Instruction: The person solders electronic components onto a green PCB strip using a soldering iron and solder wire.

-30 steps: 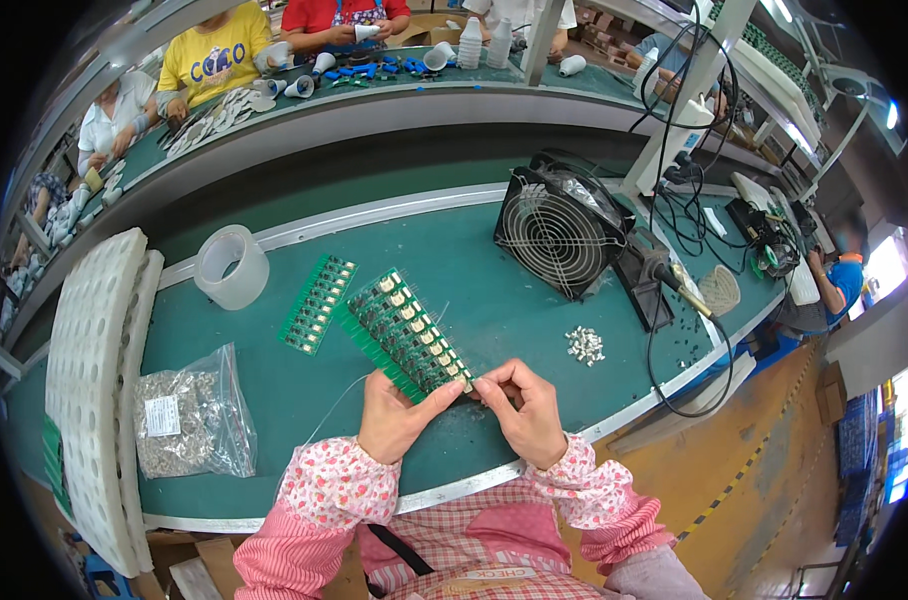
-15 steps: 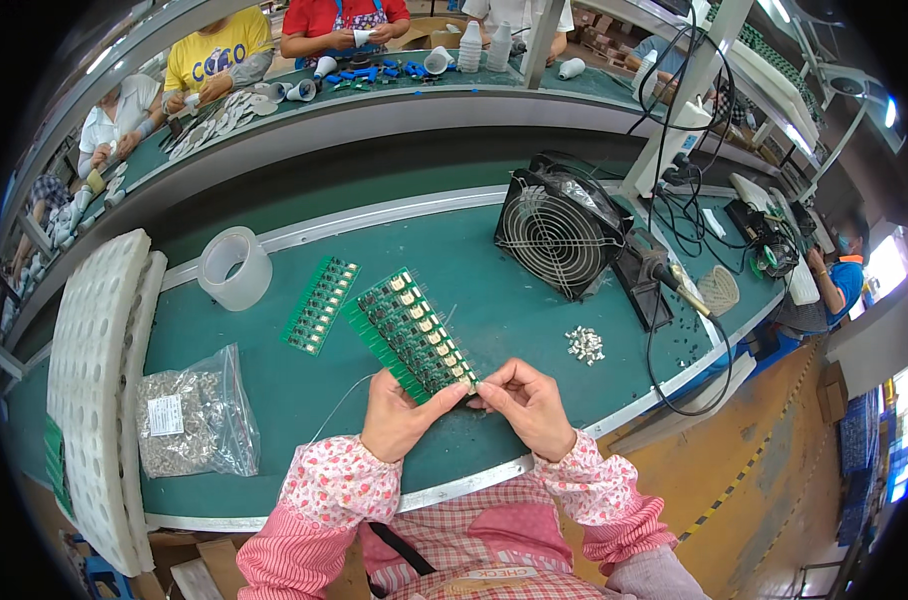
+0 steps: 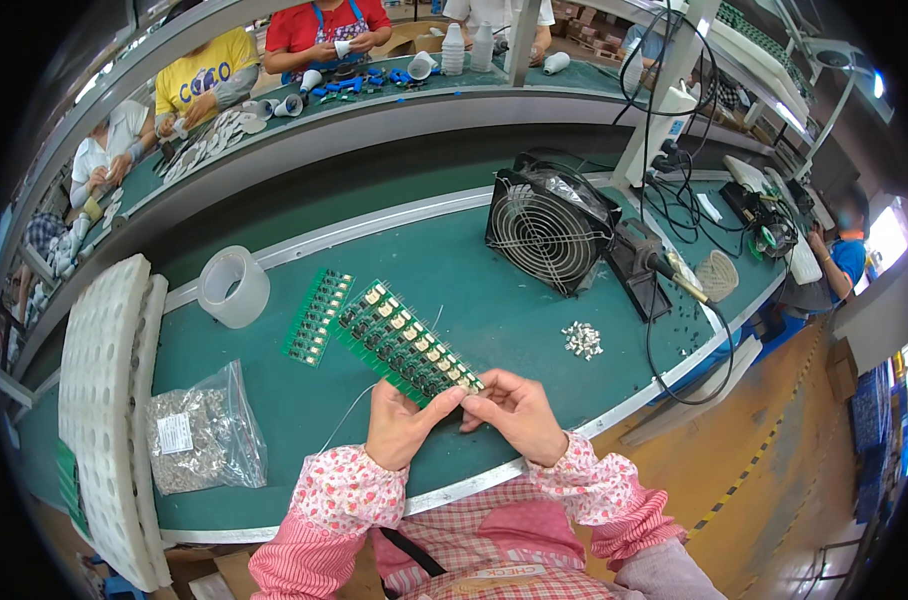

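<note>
Gripping populated green circuit-board panel (image 3: 404,345) by near end with fingers of left hand (image 3: 397,428), pinching near right corner with fingers of right hand (image 3: 524,417); held above counter (image 3: 394,250). Likely light, stiff, fragile at components; best taken by edges.

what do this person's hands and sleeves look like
The left hand and right hand are bare, without gloves. Both forearms wear pink striped sleeves with white cuffs in a small red-and-pink print. A plain greyish sleeve shows beyond the right one.
</note>
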### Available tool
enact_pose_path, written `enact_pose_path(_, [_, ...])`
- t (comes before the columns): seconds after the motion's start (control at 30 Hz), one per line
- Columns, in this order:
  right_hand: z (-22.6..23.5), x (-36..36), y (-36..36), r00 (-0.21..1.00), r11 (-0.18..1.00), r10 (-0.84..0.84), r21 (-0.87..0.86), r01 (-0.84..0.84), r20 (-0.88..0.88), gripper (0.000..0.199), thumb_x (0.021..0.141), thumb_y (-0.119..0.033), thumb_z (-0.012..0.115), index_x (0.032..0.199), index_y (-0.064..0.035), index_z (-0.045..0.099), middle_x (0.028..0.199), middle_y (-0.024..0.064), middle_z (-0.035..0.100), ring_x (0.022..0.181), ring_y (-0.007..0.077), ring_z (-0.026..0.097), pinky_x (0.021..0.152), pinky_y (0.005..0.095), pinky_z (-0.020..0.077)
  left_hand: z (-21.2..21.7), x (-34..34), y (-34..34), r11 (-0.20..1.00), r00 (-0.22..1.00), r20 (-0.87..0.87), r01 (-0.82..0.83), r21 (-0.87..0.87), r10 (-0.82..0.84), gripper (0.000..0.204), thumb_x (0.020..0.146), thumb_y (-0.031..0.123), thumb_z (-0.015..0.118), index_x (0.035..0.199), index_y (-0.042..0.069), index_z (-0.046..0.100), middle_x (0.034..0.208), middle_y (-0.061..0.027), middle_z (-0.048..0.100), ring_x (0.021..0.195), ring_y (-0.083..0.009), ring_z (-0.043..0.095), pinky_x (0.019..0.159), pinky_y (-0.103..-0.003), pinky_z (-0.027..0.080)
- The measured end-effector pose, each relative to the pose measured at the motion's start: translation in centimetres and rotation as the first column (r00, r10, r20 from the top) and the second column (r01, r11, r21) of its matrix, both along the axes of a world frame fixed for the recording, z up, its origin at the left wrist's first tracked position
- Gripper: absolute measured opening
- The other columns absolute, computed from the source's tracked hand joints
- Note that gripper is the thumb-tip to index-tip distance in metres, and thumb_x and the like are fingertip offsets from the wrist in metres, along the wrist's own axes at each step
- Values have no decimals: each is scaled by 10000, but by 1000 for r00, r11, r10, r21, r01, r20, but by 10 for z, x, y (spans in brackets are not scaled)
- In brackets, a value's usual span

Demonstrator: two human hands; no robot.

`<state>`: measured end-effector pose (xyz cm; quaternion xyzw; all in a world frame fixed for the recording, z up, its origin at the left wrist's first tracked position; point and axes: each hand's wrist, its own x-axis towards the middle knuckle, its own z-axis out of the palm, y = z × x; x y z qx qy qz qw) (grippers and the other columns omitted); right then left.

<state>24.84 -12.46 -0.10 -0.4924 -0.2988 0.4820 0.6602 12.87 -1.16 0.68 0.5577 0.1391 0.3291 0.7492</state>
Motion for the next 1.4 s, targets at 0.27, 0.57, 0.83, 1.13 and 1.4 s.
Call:
enact_pose_path(0.27, [9,-7,-13,991,983,-134,131,130,24,155,849,-44,632,973,44,598,887,95,661,770,126,646,686,237,537,-6,-8,10,982,982,-44,183,37,-182,501,719,50,729,1158,30,489,1089,-66,553,1008,-178,550,884,-319,441])
enact_pose_path(0.57, [25,28,-51,606,947,-320,227,226,728,143,786,-58,691,916,0,678,810,89,678,671,134,648,603,247,508,-7,-30,33,964,966,-229,-55,259,116,482,703,37,763,1107,30,498,1036,-38,564,944,-136,556,807,-261,418])
enact_pose_path(0.83, [14,33,-56,532,950,-314,256,181,787,150,765,-59,705,904,-8,681,828,100,680,674,159,651,606,258,516,-16,-41,28,961,952,-279,-45,272,123,212,790,-37,652,973,-6,550,916,-34,577,847,-100,578,720,-220,463])
enact_pose_path(1.13, [12,33,-55,486,950,-311,246,194,817,156,756,-41,704,907,-7,681,851,113,682,690,182,651,622,266,521,-13,-42,23,894,924,-324,-42,446,205,199,760,40,714,938,30,626,863,2,610,757,-65,580,654,-207,431])
enact_pose_path(1.4, [6,32,-55,458,946,-312,230,227,833,163,743,-41,711,904,-22,688,831,107,683,677,188,648,590,269,496,-6,-39,21,794,880,-359,-35,606,313,182,735,45,721,904,44,653,822,-20,602,696,-94,584,634,-216,434])
